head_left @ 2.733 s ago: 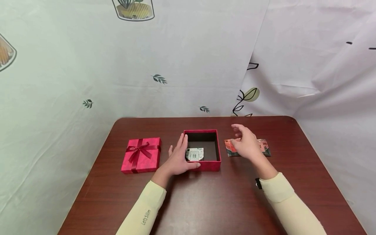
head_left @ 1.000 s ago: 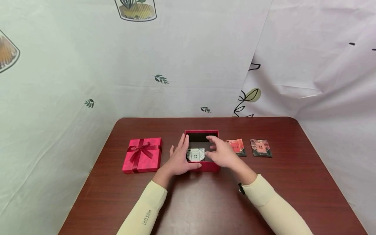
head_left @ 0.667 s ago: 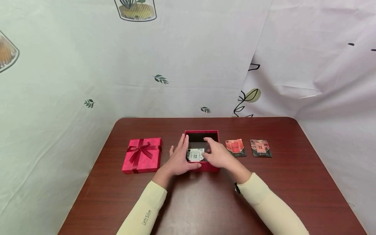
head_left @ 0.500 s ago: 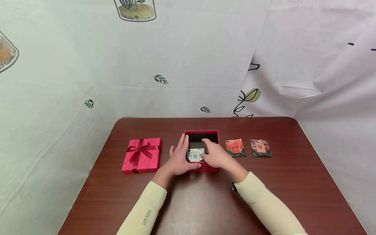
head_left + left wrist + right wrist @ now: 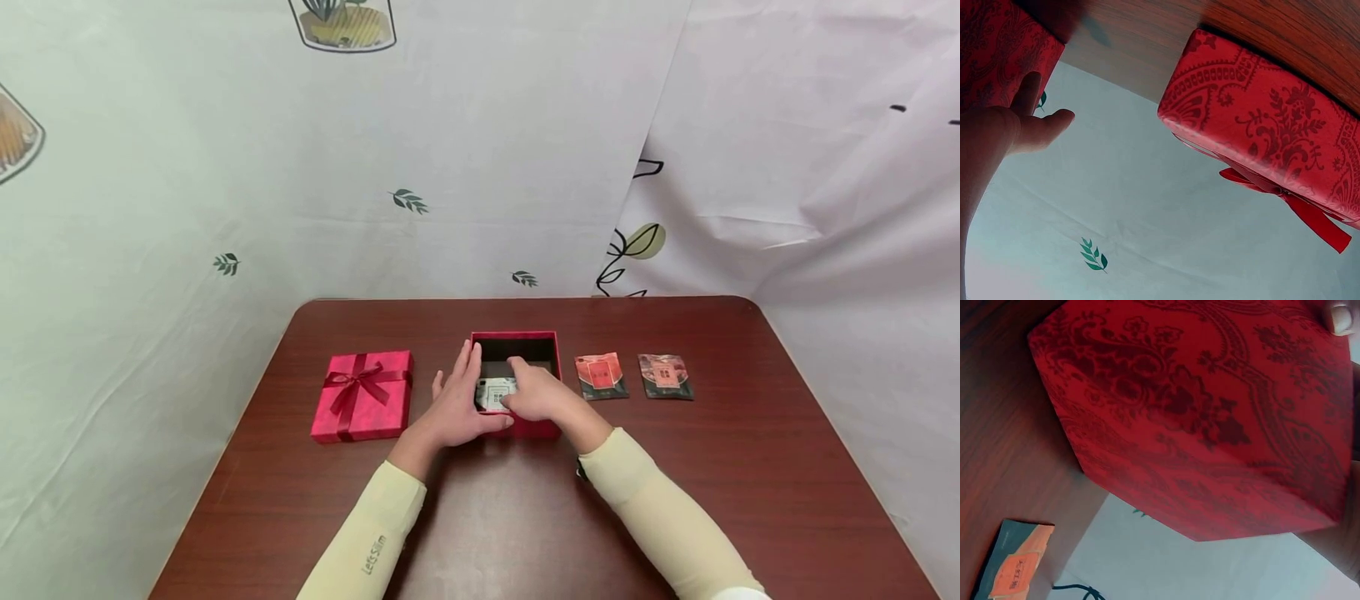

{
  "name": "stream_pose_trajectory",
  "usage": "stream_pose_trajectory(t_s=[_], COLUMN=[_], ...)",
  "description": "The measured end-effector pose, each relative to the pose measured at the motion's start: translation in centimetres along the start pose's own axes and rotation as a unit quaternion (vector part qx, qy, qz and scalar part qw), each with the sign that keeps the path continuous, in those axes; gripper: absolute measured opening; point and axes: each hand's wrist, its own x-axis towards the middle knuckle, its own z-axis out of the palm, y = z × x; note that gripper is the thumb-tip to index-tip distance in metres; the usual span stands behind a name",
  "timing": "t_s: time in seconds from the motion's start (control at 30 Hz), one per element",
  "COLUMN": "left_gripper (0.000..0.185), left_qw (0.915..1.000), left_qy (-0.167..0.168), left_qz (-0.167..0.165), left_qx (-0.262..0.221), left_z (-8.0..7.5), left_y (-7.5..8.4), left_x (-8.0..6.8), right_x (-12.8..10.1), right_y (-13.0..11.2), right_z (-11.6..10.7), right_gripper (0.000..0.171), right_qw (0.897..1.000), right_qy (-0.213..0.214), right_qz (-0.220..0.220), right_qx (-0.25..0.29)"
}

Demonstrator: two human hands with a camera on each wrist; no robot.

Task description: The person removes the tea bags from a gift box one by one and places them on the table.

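seemingly, the packing is only partly done: an open red box [image 5: 517, 421] is seen at the middle of the tabletop [image 5: 480, 517], and one pale sachet [image 5: 495, 392] is already inside it, at its left near corner. the left hand [image 5: 453, 408] is laid flat against the box's left wall, fingers straight and together, with the thumb along the near wall, so the box is steadied rather than gripped. the right hand [image 5: 536, 392] is lowered into the box with its fingers curled over the sachet; whether the sachet is actually pinched or only touched cannot be told from the head view, and the right wrist view is filled by the patterned outside of the box, so nothing more is shown there. two further sachets are left on the tabletop to the right of the box, an orange sachet [image 5: 600, 375] just beside it and a darker sachet [image 5: 664, 376] a little farther out, both lying flat and apart from each other. the lid [image 5: 362, 394], tied with a ribbon bow, is set down well to the left of the box, untouched. judged from this, the sachet in the box is being settled into place, the two outside remain to be put in, and the lid remains to be fitted. a printed cloth backdrop [image 5: 450, 150] is hung behind the tabletop.
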Motion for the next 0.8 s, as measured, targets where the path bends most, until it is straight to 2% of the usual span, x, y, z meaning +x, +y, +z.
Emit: stream_pose_trajectory(t_s=[0.5, 0.8], left_gripper=[0.127, 0.127], left_qw=[1.0, 1.0], left_qy=[-0.002, -0.002], left_qz=[0.004, 0.004], left_qx=[-0.005, -0.005], left_z=[-0.2, -0.1], left_y=[0.1, 0.1], left_x=[-0.1, -0.1], right_x=[1.2, 1.3], right_y=[-0.2, 0.0], right_z=[0.3, 0.6], right_gripper=[0.081, 0.08], right_qw=[0.998, 0.999], right_qy=[-0.048, -0.038], right_qz=[0.028, 0.029], right_qx=[-0.008, -0.008])
